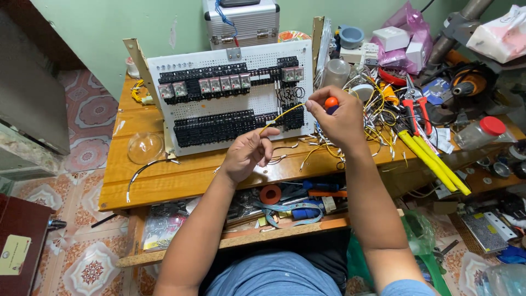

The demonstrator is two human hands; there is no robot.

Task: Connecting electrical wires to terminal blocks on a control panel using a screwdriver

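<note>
In the middle of the frame, the left hand [249,155] pinches one end of a thin yellow wire [285,114], and the right hand [341,118] grips a small screwdriver with an orange top [331,102] at the other end. Both are just in front of the white board [230,101] standing on the wooden desk [181,175]. Keeping the wire tight and the tool straight should help. I count two hands, one held wire, one screwdriver, one board
</note>
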